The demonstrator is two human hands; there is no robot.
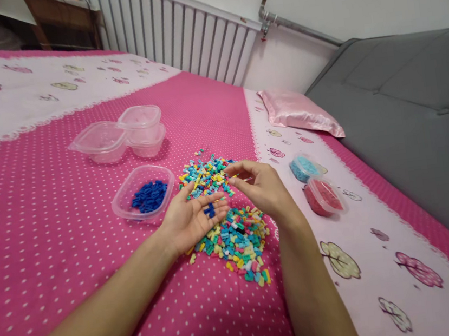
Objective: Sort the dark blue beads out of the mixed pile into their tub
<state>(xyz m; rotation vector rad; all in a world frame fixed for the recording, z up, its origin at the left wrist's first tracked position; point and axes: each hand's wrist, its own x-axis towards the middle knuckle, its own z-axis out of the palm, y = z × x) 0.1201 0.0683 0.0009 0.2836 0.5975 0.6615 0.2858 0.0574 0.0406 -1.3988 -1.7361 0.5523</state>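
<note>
My left hand [191, 215] is palm up with its fingers stretched out. A few small dark blue building bricks [209, 210] lie loose on its fingers. My right hand [257, 186] is bent over the far pile of mixed bricks [204, 173], thumb and forefinger drawn together in a pinch. Whatever is between those fingertips is too small to make out. A nearer pile of mixed bricks [242, 242] spreads below both hands. Left of my left hand stands a clear plastic tub [120, 205] holding dark blue bricks [150, 196].
Clear tubs [100, 139] stand at the back left, two of them stacked. On the right are a tub of light blue bricks [304, 167] and a tub of red bricks [324, 196]. A pink pillow [299, 112] lies by the grey headboard [413, 106]; a radiator [179, 32] lines the wall.
</note>
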